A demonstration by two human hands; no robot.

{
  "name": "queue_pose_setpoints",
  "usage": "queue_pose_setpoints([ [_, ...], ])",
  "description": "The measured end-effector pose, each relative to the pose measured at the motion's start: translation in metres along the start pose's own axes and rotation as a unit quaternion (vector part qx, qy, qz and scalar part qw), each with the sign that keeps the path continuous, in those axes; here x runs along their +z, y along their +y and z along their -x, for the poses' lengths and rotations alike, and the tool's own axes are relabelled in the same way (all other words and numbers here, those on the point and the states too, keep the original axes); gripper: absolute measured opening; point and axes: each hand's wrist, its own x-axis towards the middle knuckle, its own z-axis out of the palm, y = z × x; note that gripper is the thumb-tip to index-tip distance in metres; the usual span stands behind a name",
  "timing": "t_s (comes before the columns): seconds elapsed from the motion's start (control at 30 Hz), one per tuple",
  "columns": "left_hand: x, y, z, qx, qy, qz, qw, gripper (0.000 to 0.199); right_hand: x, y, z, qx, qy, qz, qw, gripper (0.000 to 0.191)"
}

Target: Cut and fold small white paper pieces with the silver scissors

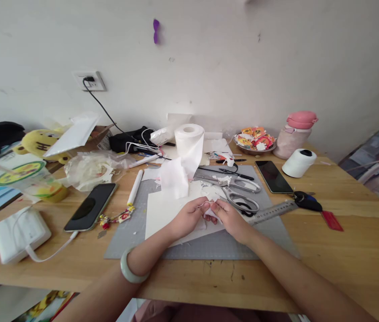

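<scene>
My left hand [192, 217] and my right hand [231, 218] meet over the cutting mat, with fingertips pinched together. Between them is a small folded white piece [213, 213], paper or tissue, mostly hidden by the fingers. What looks like a thin white thread [204, 203] runs along my left thumb. Beneath the hands lies a sheet of white paper [162, 214] on the grey cutting mat [125, 243]. Just beyond my right hand are large scissors [243, 199] and a steel ruler [273, 212]. A roll of tissue [189, 138] stands behind, its loose end trailing forward.
To the right are a phone [273, 176], a thread cone [299, 163], keys [306, 200] and a pink bottle [293, 136]. At left sit another phone [91, 206], a white charger [22, 235] and a drink cup [46, 183]. A bowl of wrapped packets [255, 139] stands by the wall.
</scene>
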Motion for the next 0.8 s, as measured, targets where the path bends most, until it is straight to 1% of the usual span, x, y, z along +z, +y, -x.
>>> queue_pose_setpoints([
  [0.17,-0.001,-0.001,0.001,-0.011,-0.022,0.044,0.999,0.033,0.003,-0.001,0.002,0.009,-0.009,-0.037,0.999,0.042],
  [0.27,-0.003,-0.005,-0.001,-0.015,-0.027,0.123,0.992,0.033,0.004,-0.006,0.002,0.009,-0.015,-0.090,0.996,0.041],
  [0.33,-0.005,-0.006,-0.004,-0.007,-0.003,0.197,0.980,0.032,0.002,-0.011,0.002,-0.001,-0.022,-0.164,0.986,0.040],
  [0.4,-0.006,-0.006,-0.006,0.001,0.036,0.241,0.970,0.028,0.000,-0.014,0.001,-0.009,-0.030,-0.234,0.972,0.035],
  [0.47,-0.006,-0.005,-0.008,0.000,0.066,0.242,0.968,0.027,-0.001,-0.015,0.000,-0.004,-0.033,-0.263,0.964,0.030],
  [0.57,-0.006,-0.004,-0.008,-0.013,0.086,0.214,0.973,0.026,-0.001,-0.011,-0.002,0.018,-0.016,-0.266,0.964,0.029],
  [0.63,-0.006,-0.004,-0.007,-0.018,0.090,0.195,0.977,0.022,-0.001,-0.008,-0.004,0.029,-0.004,-0.262,0.964,0.029],
  [0.8,-0.008,-0.008,-0.008,-0.007,0.085,0.158,0.984,0.018,-0.002,-0.007,-0.005,0.034,-0.007,-0.227,0.973,0.030],
])
